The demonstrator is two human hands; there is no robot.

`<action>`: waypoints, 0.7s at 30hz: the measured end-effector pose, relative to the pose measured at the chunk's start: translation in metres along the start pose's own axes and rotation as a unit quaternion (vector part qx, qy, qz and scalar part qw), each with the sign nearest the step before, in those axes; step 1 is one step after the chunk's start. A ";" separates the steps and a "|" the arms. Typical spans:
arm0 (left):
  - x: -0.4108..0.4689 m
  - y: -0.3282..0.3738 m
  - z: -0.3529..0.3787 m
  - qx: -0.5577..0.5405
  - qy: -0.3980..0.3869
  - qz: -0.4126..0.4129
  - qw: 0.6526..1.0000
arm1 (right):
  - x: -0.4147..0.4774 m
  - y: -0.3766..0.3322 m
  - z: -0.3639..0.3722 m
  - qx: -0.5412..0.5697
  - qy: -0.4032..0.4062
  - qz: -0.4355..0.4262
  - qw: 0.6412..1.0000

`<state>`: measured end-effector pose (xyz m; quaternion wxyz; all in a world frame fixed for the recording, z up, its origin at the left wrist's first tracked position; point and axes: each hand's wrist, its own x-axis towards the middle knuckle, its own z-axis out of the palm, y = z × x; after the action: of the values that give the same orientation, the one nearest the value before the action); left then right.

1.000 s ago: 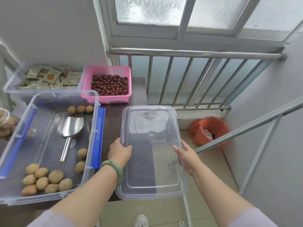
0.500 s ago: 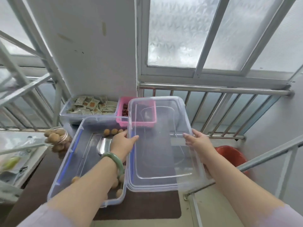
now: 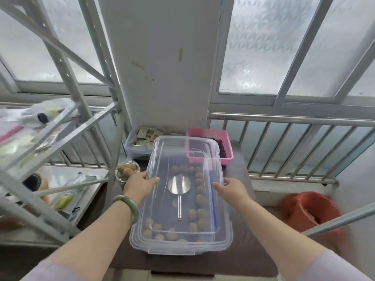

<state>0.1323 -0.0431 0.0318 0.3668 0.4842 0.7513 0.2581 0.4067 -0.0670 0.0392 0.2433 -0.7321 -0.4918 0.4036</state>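
Observation:
A clear plastic lid (image 3: 162, 236) lies over the clear storage box (image 3: 228, 243) on the dark table (image 3: 239, 258). My left hand (image 3: 139, 186) grips the lid's left edge, thumb on top. On the lid's right edge is my right hand (image 3: 229, 189), holding it the same way. Through the lid I see a metal scoop (image 3: 179, 187) and several small brown round fruits (image 3: 199, 191) inside the box.
Behind the box stand a pink basket (image 3: 211, 133) of dark red fruits and a clear bin of packets (image 3: 145, 137). A small jar of brown fruits (image 3: 127, 170) sits left of the box. A metal shelf frame (image 3: 67, 122) is left, a red bucket (image 3: 308, 209) right.
The lid has moved left from beside the box to right over it, still held by both hands. The camera has tilted up and turned left.

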 end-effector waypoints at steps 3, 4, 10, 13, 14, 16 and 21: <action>-0.003 -0.019 -0.001 0.021 -0.010 -0.006 1.000 | -0.007 0.001 0.022 -0.038 -0.007 0.029 0.999; -0.002 -0.025 0.000 0.022 -0.010 -0.007 1.000 | -0.007 0.003 0.028 -0.048 -0.008 0.033 0.998; 0.009 -0.042 0.003 0.062 -0.022 0.010 0.998 | 0.001 0.006 0.049 -0.084 -0.012 0.055 0.995; 0.018 -0.044 0.004 0.080 -0.024 0.012 0.996 | 0.004 0.002 0.051 -0.079 -0.010 0.065 0.995; 0.022 -0.045 0.004 0.089 -0.027 0.012 0.996 | 0.006 0.001 0.052 -0.075 -0.008 0.066 0.995; 0.028 -0.047 0.005 0.105 -0.034 0.012 0.994 | 0.007 -0.001 0.053 -0.073 -0.005 0.069 0.995; 0.039 -0.049 0.008 0.121 -0.044 0.002 0.992 | 0.006 -0.008 0.051 -0.080 -0.003 0.075 0.994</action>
<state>0.1016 -0.0264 -0.0213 0.3379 0.5374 0.7590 0.1446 0.3610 -0.0603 0.0151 0.1512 -0.7828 -0.4671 0.3824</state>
